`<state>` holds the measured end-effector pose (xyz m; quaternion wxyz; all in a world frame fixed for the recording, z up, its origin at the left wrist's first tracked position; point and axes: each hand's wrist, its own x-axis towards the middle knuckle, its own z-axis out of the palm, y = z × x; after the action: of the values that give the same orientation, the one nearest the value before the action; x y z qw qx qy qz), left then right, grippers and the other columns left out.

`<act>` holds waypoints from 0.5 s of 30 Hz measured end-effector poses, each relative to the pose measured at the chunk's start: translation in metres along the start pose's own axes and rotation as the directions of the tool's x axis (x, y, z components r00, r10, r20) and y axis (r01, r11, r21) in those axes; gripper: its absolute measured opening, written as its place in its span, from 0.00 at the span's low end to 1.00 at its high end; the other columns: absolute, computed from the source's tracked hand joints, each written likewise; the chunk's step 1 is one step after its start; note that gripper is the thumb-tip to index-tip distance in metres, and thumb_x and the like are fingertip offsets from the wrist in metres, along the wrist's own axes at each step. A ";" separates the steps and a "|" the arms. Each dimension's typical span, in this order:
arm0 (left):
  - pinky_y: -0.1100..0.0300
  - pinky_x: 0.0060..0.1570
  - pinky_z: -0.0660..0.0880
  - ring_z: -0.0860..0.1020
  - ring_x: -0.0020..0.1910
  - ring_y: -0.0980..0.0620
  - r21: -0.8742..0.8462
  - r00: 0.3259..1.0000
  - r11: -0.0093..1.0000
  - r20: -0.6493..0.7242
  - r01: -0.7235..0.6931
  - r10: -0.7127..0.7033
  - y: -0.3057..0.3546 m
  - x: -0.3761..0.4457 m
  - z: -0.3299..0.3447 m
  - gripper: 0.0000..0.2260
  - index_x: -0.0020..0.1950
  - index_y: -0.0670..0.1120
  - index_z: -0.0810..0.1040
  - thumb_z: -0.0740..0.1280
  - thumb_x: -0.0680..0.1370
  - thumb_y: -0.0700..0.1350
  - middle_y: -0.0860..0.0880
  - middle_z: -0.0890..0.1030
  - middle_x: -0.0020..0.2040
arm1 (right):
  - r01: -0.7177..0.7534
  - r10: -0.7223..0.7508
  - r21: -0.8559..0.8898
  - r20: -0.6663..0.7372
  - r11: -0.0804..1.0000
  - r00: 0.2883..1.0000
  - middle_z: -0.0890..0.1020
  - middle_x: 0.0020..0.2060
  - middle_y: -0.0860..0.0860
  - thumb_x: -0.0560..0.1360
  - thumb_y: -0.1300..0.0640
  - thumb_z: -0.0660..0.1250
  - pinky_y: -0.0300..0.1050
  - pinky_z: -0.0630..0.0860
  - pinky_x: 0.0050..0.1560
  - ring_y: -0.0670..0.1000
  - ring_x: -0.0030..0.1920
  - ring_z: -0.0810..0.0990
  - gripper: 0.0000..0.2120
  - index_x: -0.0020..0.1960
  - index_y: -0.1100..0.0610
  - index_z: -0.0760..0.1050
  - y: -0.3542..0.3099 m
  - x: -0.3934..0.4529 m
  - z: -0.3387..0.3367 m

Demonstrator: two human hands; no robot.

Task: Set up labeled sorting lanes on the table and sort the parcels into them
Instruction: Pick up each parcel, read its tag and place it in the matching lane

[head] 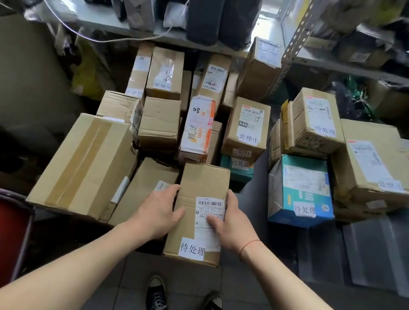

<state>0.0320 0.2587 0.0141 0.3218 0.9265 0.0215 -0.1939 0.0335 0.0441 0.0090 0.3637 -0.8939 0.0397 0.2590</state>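
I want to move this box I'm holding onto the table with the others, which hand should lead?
Probably the right hand: it grips the box on the side nearer the table, which lies to your right.

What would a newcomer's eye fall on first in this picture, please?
First, the two hands, left and right, holding a brown box marked 待处理 at bottom centre. Behind it, a heap of parcels fills the floor under the shelf. At right, a teal box sits beside stacked cartons on the table.
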 end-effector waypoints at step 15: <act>0.45 0.60 0.79 0.75 0.64 0.41 0.026 0.951 0.985 -0.264 0.172 -0.159 0.056 0.104 -0.032 0.42 0.74 0.43 0.64 0.74 0.72 0.69 0.42 0.73 0.66 | 0.114 -0.142 -0.131 -0.224 0.985 0.964 0.72 0.72 0.51 0.77 0.48 0.72 0.54 0.70 0.75 0.52 0.72 0.70 0.37 0.82 0.50 0.59 -0.021 0.028 -0.027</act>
<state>0.1480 0.2251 0.0314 0.2759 0.9464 0.1366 -0.0972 0.0748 0.0447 0.0253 0.3197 -0.9385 0.0090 0.1304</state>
